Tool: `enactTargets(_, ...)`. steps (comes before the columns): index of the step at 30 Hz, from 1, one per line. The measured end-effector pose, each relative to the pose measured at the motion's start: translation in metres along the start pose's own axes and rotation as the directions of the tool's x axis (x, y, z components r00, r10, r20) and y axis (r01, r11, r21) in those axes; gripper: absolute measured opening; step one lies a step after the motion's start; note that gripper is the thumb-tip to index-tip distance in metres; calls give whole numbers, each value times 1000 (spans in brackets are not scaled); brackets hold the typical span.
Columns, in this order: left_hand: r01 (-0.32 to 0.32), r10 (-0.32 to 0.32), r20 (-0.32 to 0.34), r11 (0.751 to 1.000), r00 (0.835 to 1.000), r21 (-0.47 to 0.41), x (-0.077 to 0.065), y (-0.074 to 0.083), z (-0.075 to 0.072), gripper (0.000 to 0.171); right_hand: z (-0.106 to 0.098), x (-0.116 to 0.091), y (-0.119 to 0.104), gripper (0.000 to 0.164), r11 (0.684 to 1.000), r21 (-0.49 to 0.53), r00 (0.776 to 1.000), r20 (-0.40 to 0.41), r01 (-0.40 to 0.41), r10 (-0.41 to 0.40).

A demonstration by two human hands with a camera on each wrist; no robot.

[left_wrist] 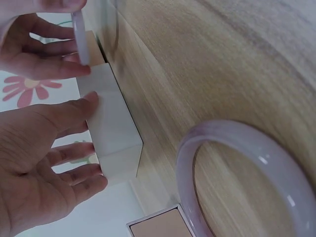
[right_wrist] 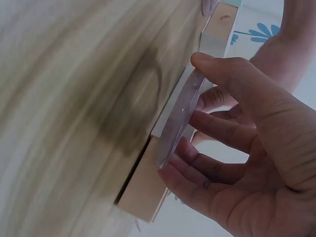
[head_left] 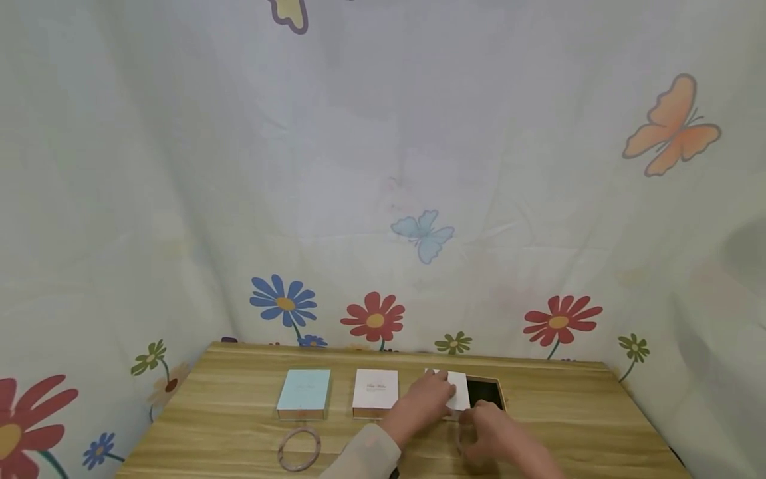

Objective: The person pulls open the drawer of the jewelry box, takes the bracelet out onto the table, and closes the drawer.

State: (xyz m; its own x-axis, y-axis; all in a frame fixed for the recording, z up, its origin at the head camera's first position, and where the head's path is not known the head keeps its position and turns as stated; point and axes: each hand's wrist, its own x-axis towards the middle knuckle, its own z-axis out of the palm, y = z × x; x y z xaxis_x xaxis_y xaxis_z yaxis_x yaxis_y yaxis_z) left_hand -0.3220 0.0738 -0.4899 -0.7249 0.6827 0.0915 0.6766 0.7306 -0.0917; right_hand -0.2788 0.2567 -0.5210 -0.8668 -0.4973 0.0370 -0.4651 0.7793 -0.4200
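My left hand (head_left: 426, 402) grips the white sleeve of a slide-out box (left_wrist: 111, 113), thumb on one side and fingers on the other. The box's tray (head_left: 487, 392) is pulled partway out to the right, its dark inside showing. Close in front of that tray, my right hand (head_left: 493, 432) holds a pale lilac bangle (right_wrist: 180, 118) between thumb and fingers, tilted edge-on above the table. Another pale bangle (left_wrist: 184, 173) lies flat on the table to the left.
A light blue box (head_left: 305, 387) and a second white box (head_left: 376, 387), both closed, stand in a row left of the open one. The wood-grain table (head_left: 227, 412) ends at a hanging flower-and-butterfly cloth (head_left: 335, 199). Under my left sleeve, a small dark thing (head_left: 394, 473) shows.
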Motion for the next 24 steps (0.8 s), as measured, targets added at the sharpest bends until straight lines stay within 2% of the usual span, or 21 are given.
enactTargets(4,9,-9,-6,1000,1000,-15,4,-2,9,25,8,3,1,20,994,104,998,56,-16,10)
enactTargets(5,10,-10,-5,1000,1000,-18,5,-3,12,25,1,0,-13,19,991,133,997,76,-29,19)
enactTargets(7,6,-7,-7,1000,1000,-24,7,-4,16,25,-6,-3,-27,23,981,185,993,113,-55,34)
enactTargets(10,4,-4,-1,999,1000,-39,8,-5,17,24,-5,-3,-32,32,978,195,992,120,-67,44)
enactTargets(18,16,-16,9,999,1000,-45,8,-4,13,25,0,0,-31,39,984,180,996,83,6,-21)
enactTargets(24,20,-19,17,999,1000,-45,7,-4,11,27,3,1,-30,32,996,71,997,47,51,-55)
